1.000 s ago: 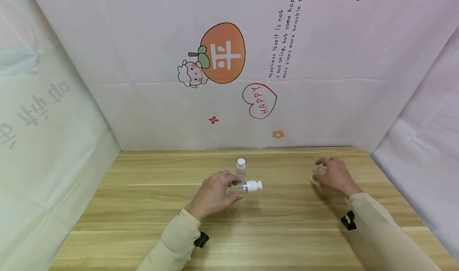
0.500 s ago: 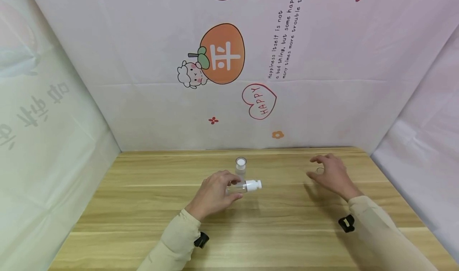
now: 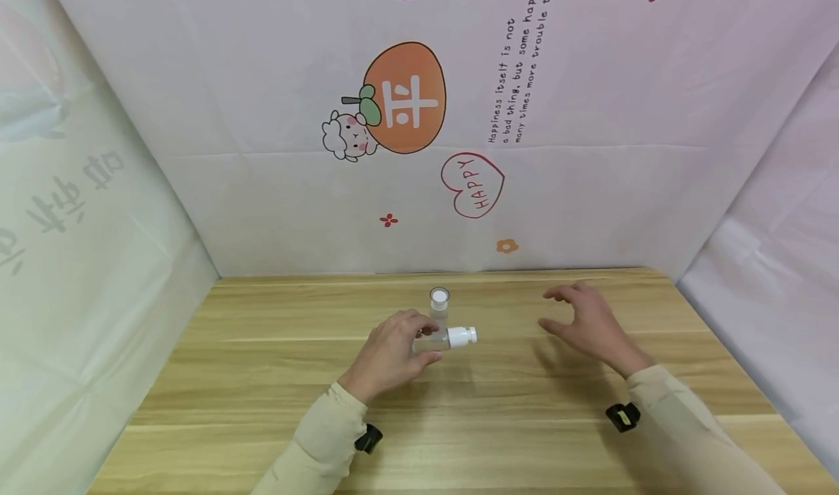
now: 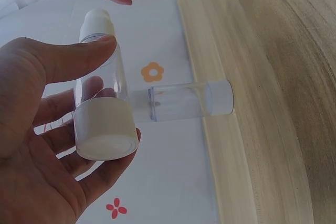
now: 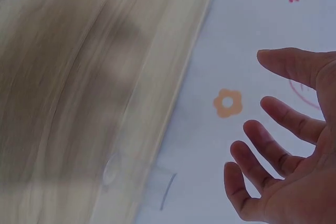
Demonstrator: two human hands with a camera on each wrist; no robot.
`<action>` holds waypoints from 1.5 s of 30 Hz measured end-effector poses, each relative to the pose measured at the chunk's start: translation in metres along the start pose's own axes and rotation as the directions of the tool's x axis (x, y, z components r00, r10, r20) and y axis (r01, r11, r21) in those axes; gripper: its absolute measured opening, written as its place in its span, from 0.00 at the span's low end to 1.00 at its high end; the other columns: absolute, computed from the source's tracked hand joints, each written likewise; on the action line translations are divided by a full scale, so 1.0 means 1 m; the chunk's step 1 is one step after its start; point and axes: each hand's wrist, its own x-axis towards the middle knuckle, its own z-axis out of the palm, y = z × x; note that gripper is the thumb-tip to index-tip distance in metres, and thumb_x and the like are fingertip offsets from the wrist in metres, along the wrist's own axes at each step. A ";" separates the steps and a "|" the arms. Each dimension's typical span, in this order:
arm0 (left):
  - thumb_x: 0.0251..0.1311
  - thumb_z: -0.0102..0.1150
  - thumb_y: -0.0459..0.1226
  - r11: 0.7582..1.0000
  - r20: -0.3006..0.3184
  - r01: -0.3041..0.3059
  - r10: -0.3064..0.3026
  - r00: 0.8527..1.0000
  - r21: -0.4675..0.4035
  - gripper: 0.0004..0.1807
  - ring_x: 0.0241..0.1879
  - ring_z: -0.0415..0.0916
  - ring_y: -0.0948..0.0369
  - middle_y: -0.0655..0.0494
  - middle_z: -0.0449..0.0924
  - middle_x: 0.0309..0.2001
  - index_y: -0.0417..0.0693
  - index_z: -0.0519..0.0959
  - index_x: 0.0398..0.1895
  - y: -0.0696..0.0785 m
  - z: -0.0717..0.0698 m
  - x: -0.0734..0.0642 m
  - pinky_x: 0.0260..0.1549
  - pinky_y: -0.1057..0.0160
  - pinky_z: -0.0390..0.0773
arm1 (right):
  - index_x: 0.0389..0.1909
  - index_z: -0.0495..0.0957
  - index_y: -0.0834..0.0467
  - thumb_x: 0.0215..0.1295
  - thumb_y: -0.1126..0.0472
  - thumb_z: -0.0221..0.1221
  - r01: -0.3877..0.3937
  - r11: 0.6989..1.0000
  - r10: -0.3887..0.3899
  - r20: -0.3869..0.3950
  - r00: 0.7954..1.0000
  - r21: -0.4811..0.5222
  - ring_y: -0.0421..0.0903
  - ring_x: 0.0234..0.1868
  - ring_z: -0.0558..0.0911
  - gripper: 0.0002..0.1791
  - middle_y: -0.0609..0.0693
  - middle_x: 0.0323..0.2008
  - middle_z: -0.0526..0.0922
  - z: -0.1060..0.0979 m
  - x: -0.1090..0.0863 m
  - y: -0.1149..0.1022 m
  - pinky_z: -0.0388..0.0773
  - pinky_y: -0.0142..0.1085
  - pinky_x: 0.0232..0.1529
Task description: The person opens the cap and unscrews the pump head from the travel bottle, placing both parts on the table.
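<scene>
My left hand [image 3: 390, 353] grips a clear pump bottle [image 4: 101, 85] around its transparent body, thumb across the upper part. In the head view the bottle lies sideways, its white pump head [image 3: 462, 336] pointing right. Just behind it, a second bottle [image 3: 439, 306] of the same kind stands upright on the table; in the left wrist view its white base [image 4: 219, 98] meets the wood. Over to the right, my right hand [image 3: 586, 327] hovers with fingers and thumb apart, holding nothing. A clear cap [image 5: 140, 182] stands on the table near it, hidden behind that hand in the head view.
The wooden table [image 3: 295, 313] ends at a printed white cloth [image 3: 295, 211] that hangs along its back edge. More white cloth [image 3: 773, 262] hangs at both sides. Black wrist bands with camera mounts [image 3: 623, 416] sit on the sleeves.
My right hand has moved left, away from the clear cap, toward the bottles, with its fingers spread. My left hand and the pump bottle have stayed almost still.
</scene>
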 end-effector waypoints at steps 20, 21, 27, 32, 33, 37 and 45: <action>0.55 0.77 0.40 1.000 -0.015 0.015 -0.014 1.000 0.023 0.17 0.41 0.80 0.59 0.55 0.82 0.41 0.45 0.84 0.45 0.003 -0.001 0.000 0.38 0.60 0.79 | 0.55 0.80 0.62 0.58 0.57 0.74 0.056 0.996 -0.058 0.028 0.998 0.072 0.57 0.49 0.79 0.25 0.56 0.46 0.80 0.006 -0.005 -0.034 0.78 0.53 0.44; 0.55 0.77 0.40 1.000 -0.014 0.015 -0.015 1.000 0.025 0.17 0.41 0.80 0.59 0.55 0.82 0.41 0.45 0.84 0.45 0.003 -0.001 0.000 0.38 0.60 0.79 | 0.55 0.80 0.62 0.58 0.57 0.74 0.058 0.995 -0.061 0.034 0.998 0.081 0.57 0.49 0.79 0.25 0.55 0.46 0.80 0.007 -0.005 -0.034 0.78 0.52 0.44; 0.55 0.77 0.40 1.000 -0.017 0.012 -0.011 1.000 0.023 0.17 0.41 0.79 0.59 0.55 0.83 0.41 0.45 0.84 0.46 0.003 0.000 0.000 0.38 0.60 0.79 | 0.55 0.80 0.62 0.59 0.59 0.74 0.072 0.986 -0.080 0.048 0.996 0.150 0.56 0.47 0.80 0.25 0.55 0.47 0.79 0.008 -0.006 -0.039 0.78 0.47 0.43; 0.55 0.77 0.39 1.000 -0.021 0.005 -0.004 1.000 0.022 0.17 0.41 0.80 0.58 0.53 0.83 0.42 0.45 0.83 0.45 0.002 0.001 0.001 0.38 0.60 0.80 | 0.55 0.80 0.62 0.59 0.58 0.74 0.060 0.980 -0.074 0.067 0.995 0.190 0.53 0.47 0.80 0.25 0.54 0.47 0.80 0.011 -0.007 -0.045 0.80 0.46 0.44; 0.55 0.77 0.39 1.000 -0.021 0.005 -0.004 1.000 0.021 0.17 0.41 0.80 0.58 0.53 0.83 0.42 0.45 0.83 0.45 0.002 0.001 0.001 0.38 0.59 0.80 | 0.55 0.80 0.62 0.58 0.58 0.74 0.059 0.978 -0.074 0.070 0.995 0.199 0.53 0.47 0.81 0.25 0.54 0.47 0.80 0.011 -0.007 -0.046 0.81 0.46 0.44; 0.55 0.77 0.39 1.000 -0.018 0.008 -0.008 1.000 0.014 0.17 0.41 0.80 0.57 0.52 0.83 0.42 0.44 0.83 0.46 0.002 0.001 0.001 0.38 0.59 0.80 | 0.55 0.79 0.63 0.58 0.60 0.74 0.062 0.967 -0.083 0.076 0.994 0.247 0.54 0.47 0.81 0.25 0.54 0.47 0.80 0.014 -0.008 -0.051 0.81 0.48 0.44; 0.55 0.77 0.39 1.000 -0.016 0.002 -0.002 1.000 0.015 0.17 0.41 0.80 0.56 0.53 0.83 0.42 0.45 0.83 0.46 0.001 0.002 0.001 0.38 0.60 0.80 | 0.57 0.78 0.62 0.58 0.62 0.74 0.054 0.942 -0.094 0.104 0.990 0.332 0.51 0.48 0.81 0.27 0.53 0.49 0.81 0.021 -0.009 -0.059 0.81 0.50 0.47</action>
